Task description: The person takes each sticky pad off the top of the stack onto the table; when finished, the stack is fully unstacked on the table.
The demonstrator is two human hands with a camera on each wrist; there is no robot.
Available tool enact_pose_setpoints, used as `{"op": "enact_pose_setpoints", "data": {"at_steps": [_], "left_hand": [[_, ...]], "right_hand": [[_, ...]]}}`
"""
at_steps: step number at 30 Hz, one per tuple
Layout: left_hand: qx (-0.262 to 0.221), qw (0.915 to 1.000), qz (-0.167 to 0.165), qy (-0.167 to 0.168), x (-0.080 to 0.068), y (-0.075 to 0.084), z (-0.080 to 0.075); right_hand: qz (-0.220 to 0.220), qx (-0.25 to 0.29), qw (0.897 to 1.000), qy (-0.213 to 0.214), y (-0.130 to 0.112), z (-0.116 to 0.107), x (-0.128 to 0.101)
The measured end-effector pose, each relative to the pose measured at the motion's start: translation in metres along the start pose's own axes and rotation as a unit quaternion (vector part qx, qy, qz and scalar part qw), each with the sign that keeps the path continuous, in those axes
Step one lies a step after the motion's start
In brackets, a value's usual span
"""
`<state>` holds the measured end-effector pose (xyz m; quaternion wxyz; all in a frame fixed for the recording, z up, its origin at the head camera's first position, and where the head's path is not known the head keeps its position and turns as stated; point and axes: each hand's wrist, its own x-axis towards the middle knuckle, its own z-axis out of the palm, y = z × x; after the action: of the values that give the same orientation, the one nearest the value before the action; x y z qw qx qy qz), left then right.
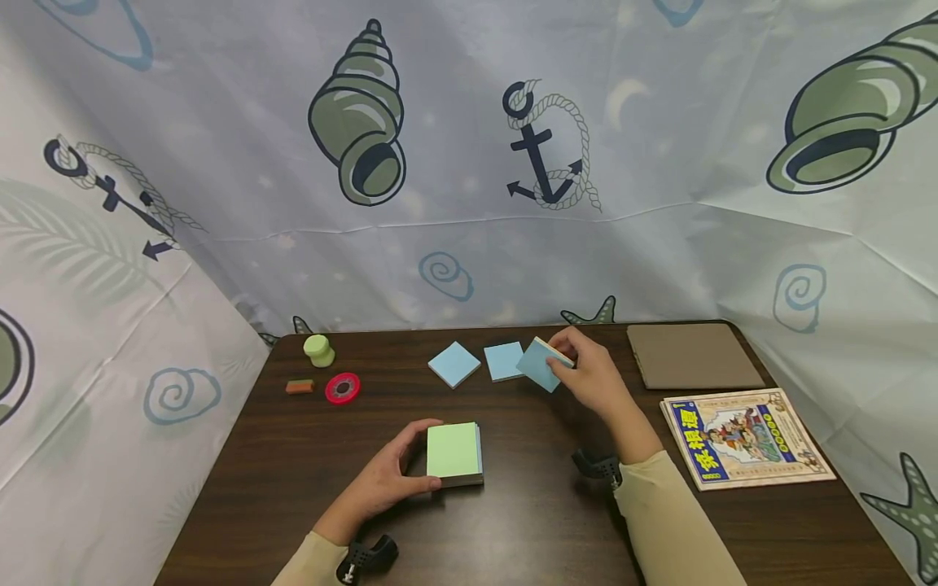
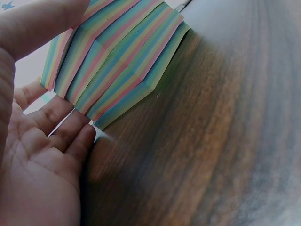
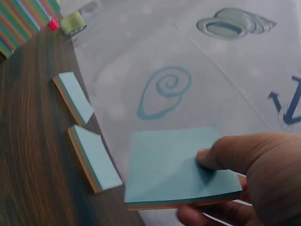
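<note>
Left hand (image 1: 384, 480) clasps the striped note block (image 1: 454, 452); right hand (image 1: 593, 376) pinches a thin blue pad (image 1: 544, 364) beyond it, tilted above the table (image 1: 513, 521). Held by one corner, that pad could slip and knock the two blue pads (image 1: 478, 362) beside it.

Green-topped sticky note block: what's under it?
The sticky note block, gripped by the left hand, rests directly on the dark wood table. Striped layers show on its sides; its underside is hidden.
</note>
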<state>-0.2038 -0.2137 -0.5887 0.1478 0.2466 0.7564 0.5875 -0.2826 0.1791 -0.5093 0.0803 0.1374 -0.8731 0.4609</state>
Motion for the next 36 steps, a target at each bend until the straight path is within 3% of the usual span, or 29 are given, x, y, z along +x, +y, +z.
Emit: {"op": "enact_pose_setpoints", "data": {"at_steps": [13, 18, 24, 31, 36], "left_hand": [[-0.003, 1.0000, 0.001, -0.003, 0.000, 0.001, 0.000], [-0.005, 1.0000, 0.003, -0.005, 0.000, 0.001, 0.000], [-0.001, 1.0000, -0.001, -0.002, 0.000, 0.001, 0.000], [0.009, 0.9999, -0.012, 0.003, 0.000, 0.002, 0.001], [0.007, 0.9999, -0.012, 0.005, -0.001, 0.002, 0.001]], "right_hand": [[0.007, -0.010, 0.996, 0.084, 0.041, 0.008, 0.005], [0.031, -0.016, 0.993, 0.109, 0.055, 0.015, 0.003], [0.080, -0.014, 0.992, 0.096, 0.066, 0.019, 0.003], [0.085, -0.070, 0.992, 0.058, 0.072, 0.021, 0.003], [0.089, -0.095, 0.990, 0.057, 0.072, 0.023, 0.002]]}}
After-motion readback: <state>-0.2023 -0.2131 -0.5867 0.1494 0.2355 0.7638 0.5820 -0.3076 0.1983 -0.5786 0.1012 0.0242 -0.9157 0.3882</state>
